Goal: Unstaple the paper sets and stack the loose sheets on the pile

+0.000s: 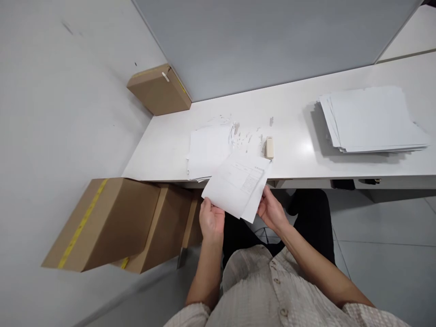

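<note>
- The sheets [236, 184] hang tilted between both hands, long axis running from the left hand [211, 220] up toward the stapler [269, 147].
- Fingers of both hands pinch the near edges, the right hand [272, 210] nearest the lower corner.
- The far end overlaps the surface [306, 150] edge, beside the pile [208, 152].

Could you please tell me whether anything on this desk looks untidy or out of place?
Yes: small white paper scraps lie scattered on the desk near the left paper pile and a small beige tool. The right stack is fanned, its edges uneven. The sheets in the left hand and right hand look intact.
</note>
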### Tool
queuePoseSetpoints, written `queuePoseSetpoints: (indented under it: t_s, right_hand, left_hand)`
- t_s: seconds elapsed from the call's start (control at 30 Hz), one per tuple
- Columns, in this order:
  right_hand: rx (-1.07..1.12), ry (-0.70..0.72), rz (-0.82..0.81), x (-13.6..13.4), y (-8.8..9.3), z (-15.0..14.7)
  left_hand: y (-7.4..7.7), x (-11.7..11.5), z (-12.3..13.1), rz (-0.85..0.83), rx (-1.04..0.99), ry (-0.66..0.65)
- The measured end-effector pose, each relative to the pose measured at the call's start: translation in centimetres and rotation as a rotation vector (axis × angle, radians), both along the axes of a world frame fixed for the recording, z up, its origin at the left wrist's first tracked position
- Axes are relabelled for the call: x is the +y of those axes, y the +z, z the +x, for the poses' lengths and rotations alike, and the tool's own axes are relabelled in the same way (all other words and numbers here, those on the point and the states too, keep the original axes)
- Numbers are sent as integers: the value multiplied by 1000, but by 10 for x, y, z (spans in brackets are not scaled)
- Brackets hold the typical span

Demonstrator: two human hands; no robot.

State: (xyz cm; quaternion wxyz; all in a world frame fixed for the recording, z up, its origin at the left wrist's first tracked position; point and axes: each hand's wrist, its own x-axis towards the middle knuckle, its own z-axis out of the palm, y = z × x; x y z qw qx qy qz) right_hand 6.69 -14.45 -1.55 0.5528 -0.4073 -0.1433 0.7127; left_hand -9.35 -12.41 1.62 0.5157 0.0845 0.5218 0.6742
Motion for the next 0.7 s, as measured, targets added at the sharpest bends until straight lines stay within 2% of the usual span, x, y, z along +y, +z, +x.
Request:
queuePoseSetpoints:
  t_s: [0.13, 0.23, 0.33, 0.37, 0.4, 0.47, 0.53, 0.6, 0.7]
  right_hand:
    - [-44, 15, 15, 2, -3, -2]
    - [-197, -60, 54, 7, -12, -4]
    - [-313, -78, 98, 9, -22, 1]
    - [-338, -60, 100, 9, -24, 3]
    - [-365, -34, 103, 7, -25, 6]
    - [-448, 40, 140, 3, -24, 14]
    - [-565, 128, 234, -2, -21, 22]
    - [-677, 186, 347, -5, -12, 30]
    - [-812, 146, 459, -2, 14, 41]
  left_hand:
    - [-17, -19, 12, -11, -5, -45]
    - [-31, -30, 4, -42, 74, -123]
    - [-44, -25, -17, -83, 417, -95]
    - [-46, -20, -23, -85, 534, -152]
    - [-47, -15, -28, -81, 618, -262]
    - [-46, -5, -32, -61, 652, -553]
    - [-42, 3, -27, -3, 577, -726]
    - [-35, 8, -18, 86, 503, -712]
    - [-15, 14, -4, 251, 499, -549]
